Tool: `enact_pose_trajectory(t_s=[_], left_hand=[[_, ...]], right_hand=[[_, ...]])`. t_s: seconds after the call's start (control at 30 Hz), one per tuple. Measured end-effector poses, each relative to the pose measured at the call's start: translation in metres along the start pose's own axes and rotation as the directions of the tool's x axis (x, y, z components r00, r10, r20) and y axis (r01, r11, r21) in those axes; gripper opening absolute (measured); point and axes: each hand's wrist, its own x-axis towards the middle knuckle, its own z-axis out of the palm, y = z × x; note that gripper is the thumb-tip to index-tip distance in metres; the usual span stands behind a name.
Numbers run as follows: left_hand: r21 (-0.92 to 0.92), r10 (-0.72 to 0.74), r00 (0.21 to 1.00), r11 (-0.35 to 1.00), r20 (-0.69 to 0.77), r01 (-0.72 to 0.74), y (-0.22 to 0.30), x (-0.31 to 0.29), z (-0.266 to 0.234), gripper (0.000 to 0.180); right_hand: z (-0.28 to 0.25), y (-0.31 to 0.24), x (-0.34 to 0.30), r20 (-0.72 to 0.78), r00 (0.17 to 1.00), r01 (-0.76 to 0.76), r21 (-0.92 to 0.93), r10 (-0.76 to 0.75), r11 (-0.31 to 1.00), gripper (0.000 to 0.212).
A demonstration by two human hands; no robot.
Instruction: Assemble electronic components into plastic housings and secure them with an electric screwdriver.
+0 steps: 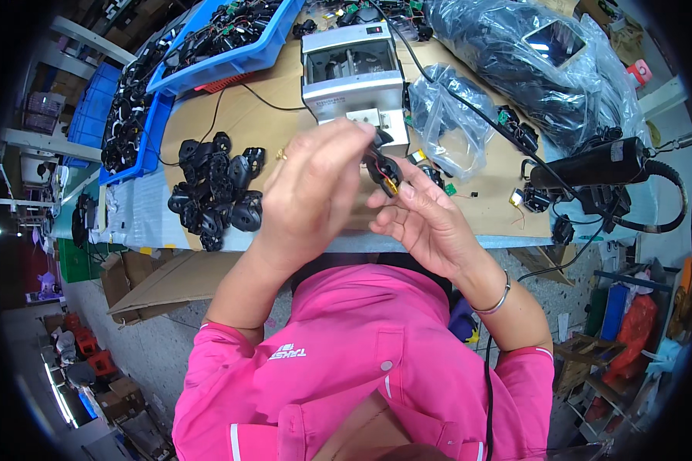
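In front of the machine, I hold a small black plastic housing (382, 170) with red and yellow wiring inside. My right hand (432, 227) pinches its lower end between thumb and fingers. Slightly blurred, my left hand (307, 180) closes on the upper end, where its fingertips partly hide a dark piece. Just beyond stands a silver-grey bench machine (354, 96) with a dark window. On the left of the table lies a heap of black plastic housings (215, 184).
Blue crates (265, 54) of wired black parts stand at the far left. Clear plastic bags (454, 115) lie to the right, a phone (553, 44) on the large one. A black cylindrical tool (592, 164) hangs at the right. Loose batteries, boards and cables lie near it.
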Motion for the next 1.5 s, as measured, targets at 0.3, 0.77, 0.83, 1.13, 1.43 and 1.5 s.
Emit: enact_pose_trajectory(t_s=[0.3,0.77,0.83,1.13,1.43,1.5], left_hand=[[-0.007,0.012,0.998,1.000,0.054,-0.012,0.009,-0.018,0.005,0.048],[-0.425,-0.612,0.601,0.426,0.515,0.798,0.019,-0.078,0.025,0.033],[-0.515,-0.619,0.538,0.240,0.572,0.823,0.020,-0.079,0.027,0.034],[-0.505,-0.558,0.325,-0.202,0.763,0.839,0.002,-0.088,0.041,0.038],[-0.676,-0.659,0.472,-0.075,0.585,0.733,-0.003,-0.101,0.051,0.035],[-0.697,-0.671,0.513,-0.007,0.535,0.717,-0.003,-0.106,0.054,0.034]], right_hand=[[0.014,-0.007,-0.034,-0.099,0.926,0.261,-0.528,-0.364,0.808,0.038],[0.019,-0.032,-0.045,-0.105,0.904,0.117,-0.871,-0.414,0.476,0.025],[0.018,-0.039,-0.025,-0.003,0.887,0.160,-0.936,-0.462,0.313,0.020],[-0.020,-0.022,0.042,0.182,0.905,0.104,-0.971,-0.383,-0.216,0.020],[-0.011,-0.001,-0.007,0.140,0.961,0.123,-0.989,-0.239,-0.087,0.054],[-0.019,0.003,-0.011,0.060,0.971,0.057,-0.998,-0.232,-0.020,0.053]])
